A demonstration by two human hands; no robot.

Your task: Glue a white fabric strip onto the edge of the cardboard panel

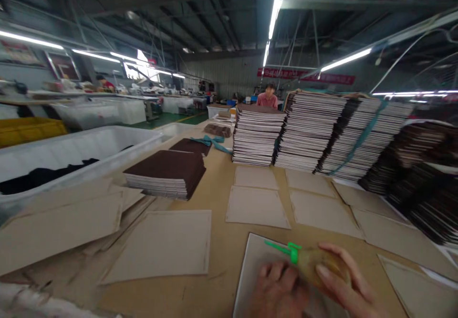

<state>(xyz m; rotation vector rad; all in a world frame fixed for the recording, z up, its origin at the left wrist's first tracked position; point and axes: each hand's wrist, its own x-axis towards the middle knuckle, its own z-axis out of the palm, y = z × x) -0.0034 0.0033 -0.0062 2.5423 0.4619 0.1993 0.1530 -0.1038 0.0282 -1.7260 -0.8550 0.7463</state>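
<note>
My right hand [345, 275] is wrapped round a squeeze bottle [311, 265] with a yellowish-brown body. Its bright green cap and long thin nozzle point left, above a grey panel [252, 265] with a thin dark edge. Just below the nozzle, my left hand [279, 289] is over that panel, blurred, its fingers curled and close together. Whatever those fingers may hold is hidden. Beyond both hands, several flat beige panels [256, 207] lie in rows on the brown tabletop [214, 241].
Tall stacks of brown-and-white panels [259, 136] line the table's far side, some tied with a teal strap [361, 139]. A lower brown stack [164, 172] and loose beige boards [71, 222] are left. White bins [89, 148] adjoin the table; a person [267, 99] is behind the stacks.
</note>
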